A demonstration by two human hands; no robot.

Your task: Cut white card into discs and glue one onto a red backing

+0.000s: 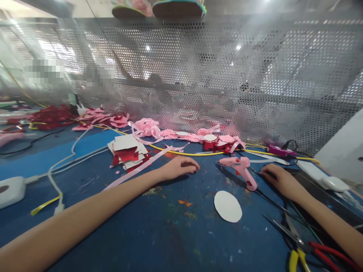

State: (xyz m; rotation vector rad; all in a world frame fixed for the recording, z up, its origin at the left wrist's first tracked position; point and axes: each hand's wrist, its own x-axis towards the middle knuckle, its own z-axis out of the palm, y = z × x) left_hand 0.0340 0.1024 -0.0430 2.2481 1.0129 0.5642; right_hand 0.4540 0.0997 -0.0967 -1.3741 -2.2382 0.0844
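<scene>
My left hand (pixel 180 168) rests on the blue table with its fingers loosely stretched out and nothing in them. Left of it lie a pile of white and red cut pieces (pixel 127 149) and a pink ribbon (pixel 138 169). My right hand (pixel 279 180) is on the table's right side, its fingers slightly bent and apart, holding nothing I can see. Just left of that hand is a pink glue gun (pixel 241 168), its nozzle pointing left and its black cord trailing back under my right forearm. A white oval piece (pixel 227 206) lies flat between my arms.
Scissors with red handles (pixel 303 241) and a yellow-handled tool (pixel 296 260) lie at the lower right. A yellow cable (pixel 193 154) crosses behind my hands. Pink ribbon bundles (pixel 147 128) line the perforated metal screen (pixel 181 83). A white adapter (pixel 11 192) sits at left.
</scene>
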